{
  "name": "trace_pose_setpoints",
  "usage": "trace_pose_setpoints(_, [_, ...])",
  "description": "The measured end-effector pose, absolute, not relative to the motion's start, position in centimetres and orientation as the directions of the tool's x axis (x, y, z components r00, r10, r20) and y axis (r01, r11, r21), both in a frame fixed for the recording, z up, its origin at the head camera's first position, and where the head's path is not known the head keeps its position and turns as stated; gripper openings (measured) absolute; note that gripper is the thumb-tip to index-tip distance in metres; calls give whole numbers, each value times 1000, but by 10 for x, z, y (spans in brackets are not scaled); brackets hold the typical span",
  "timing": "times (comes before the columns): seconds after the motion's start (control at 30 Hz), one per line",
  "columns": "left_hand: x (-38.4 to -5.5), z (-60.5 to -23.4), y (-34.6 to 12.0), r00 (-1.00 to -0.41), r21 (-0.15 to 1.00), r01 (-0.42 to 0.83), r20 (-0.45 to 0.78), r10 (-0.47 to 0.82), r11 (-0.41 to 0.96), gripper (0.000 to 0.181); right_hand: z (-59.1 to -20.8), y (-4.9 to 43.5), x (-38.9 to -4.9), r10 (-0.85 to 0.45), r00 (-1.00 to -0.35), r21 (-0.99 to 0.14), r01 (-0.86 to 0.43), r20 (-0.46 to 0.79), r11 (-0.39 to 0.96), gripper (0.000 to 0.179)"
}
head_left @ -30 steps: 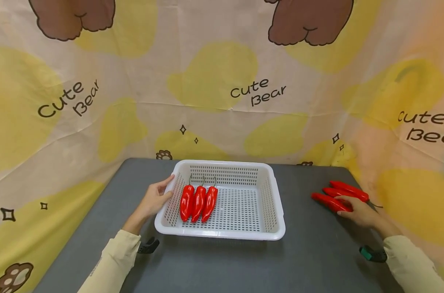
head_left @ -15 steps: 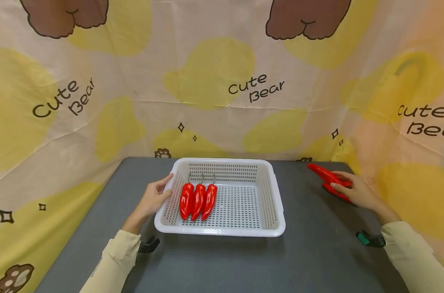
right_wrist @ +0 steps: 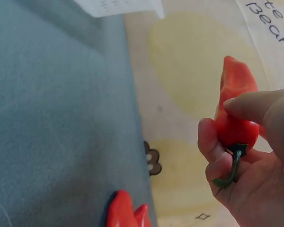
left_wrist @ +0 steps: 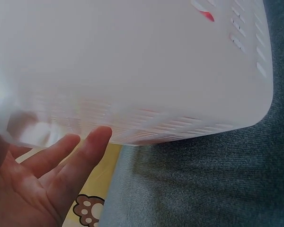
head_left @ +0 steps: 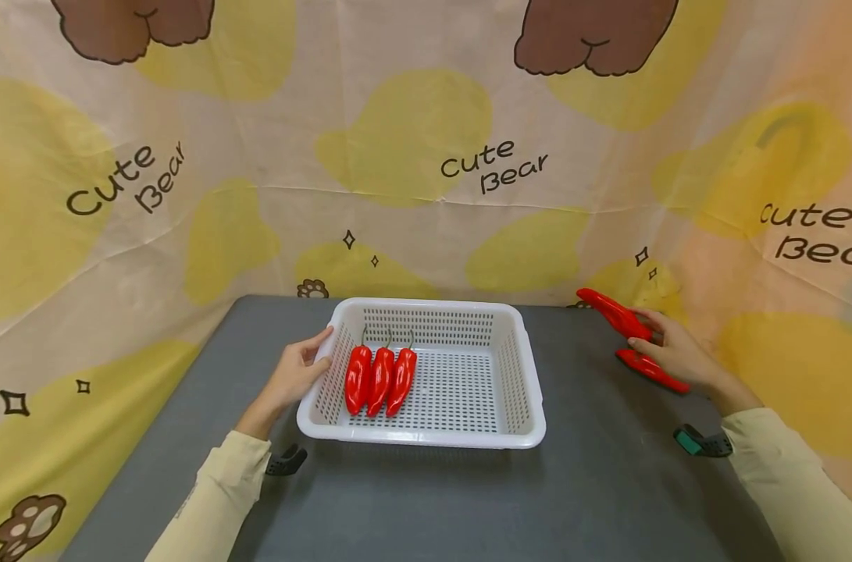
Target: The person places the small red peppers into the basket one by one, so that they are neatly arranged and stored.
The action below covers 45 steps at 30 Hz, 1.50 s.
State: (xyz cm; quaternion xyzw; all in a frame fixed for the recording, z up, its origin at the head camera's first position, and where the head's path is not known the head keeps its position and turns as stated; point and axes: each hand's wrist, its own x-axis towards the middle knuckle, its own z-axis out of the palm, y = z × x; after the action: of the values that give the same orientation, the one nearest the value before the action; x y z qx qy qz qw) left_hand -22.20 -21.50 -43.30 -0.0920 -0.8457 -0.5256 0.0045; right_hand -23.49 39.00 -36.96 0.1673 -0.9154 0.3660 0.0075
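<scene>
A white plastic basket (head_left: 420,446) with slotted walls stands on the table, three red chili peppers (head_left: 379,382) lying side by side in its left part. My left hand (head_left: 294,378) holds the basket's left rim; in the left wrist view its fingers (left_wrist: 97,142) lie against the plastic. Over the table's far right my right hand (head_left: 682,355) pinches a red pepper (right_wrist: 236,123) between thumb and fingers, green stem toward the palm. Below that hand another red pepper (head_left: 652,371) lies on the table. In the right wrist view two red pepper tips (right_wrist: 120,213) show at the bottom edge.
The dark grey table (head_left: 426,507) extends in front of the basket and on both sides. A printed cloth (head_left: 397,156) with yellow patches and bear drawings hangs behind the table and at its sides.
My right hand has taken hold of a pepper, lifted it off the table and moved slightly left and away. The left hand and the basket have stayed in place.
</scene>
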Motion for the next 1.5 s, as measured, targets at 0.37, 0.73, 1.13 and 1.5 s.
trace_pose_setpoints(0.37, [-223,-436,-216,-986,889,142,90,139,435,59,-358,370,-240,-217,-955,-717,-296,203,631,42])
trace_pose_setpoints(0.73, [-222,-434,-214,-984,902,155,104,146,404,59,-357,350,-241,-184,-954,-857,-293,235,424,33])
trace_pose_setpoints(1.13, [-222,-435,-213,-986,898,146,99,132,416,59,-346,332,-237,-148,-938,-944,-292,314,-151,35])
trace_pose_setpoints(1.5, [-223,-435,-215,-984,891,160,112,137,424,58,-336,291,-245,-158,-925,-875,-257,346,-411,24])
